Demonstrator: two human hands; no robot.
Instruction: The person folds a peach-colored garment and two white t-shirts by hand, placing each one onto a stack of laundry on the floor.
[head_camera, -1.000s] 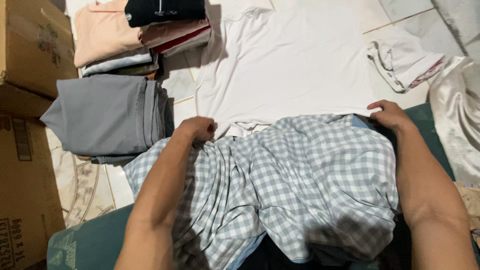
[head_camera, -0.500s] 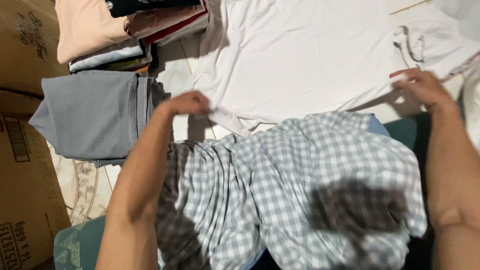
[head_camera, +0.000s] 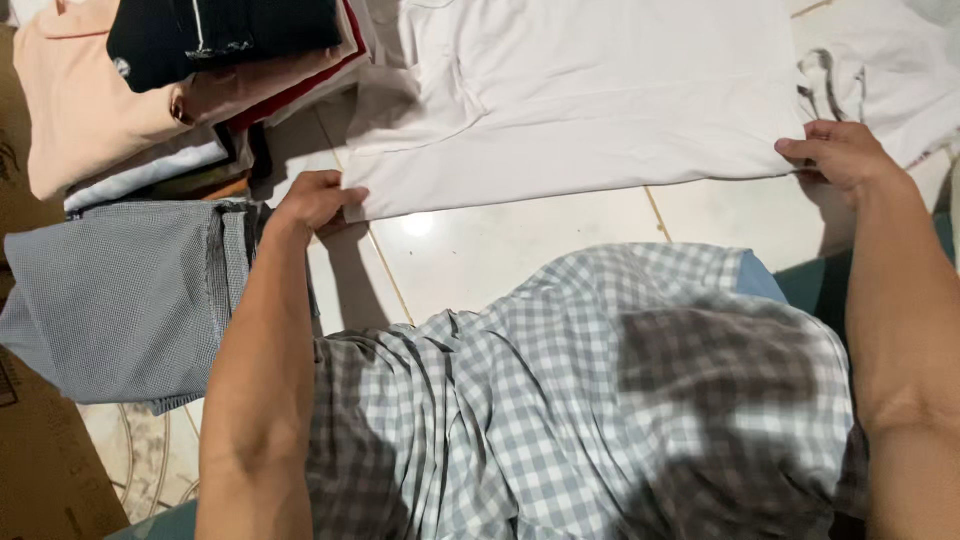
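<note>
Beside folded stacks (head_camera: 130, 290) — hands (head_camera: 318, 200) pinch white shirt (head_camera: 600, 100)

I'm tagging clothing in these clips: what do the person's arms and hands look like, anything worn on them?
Both forearms are bare up to the picture's edge, with no sleeve in view. The left hand and right hand show no gloves, rings, watch or wristband.

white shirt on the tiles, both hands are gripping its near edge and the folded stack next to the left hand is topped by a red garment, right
Not quite. The head view shows both the left hand and right hand gripping the white shirt at its near edge, but the folded stack is topped by a black garment, not a red one.
</note>
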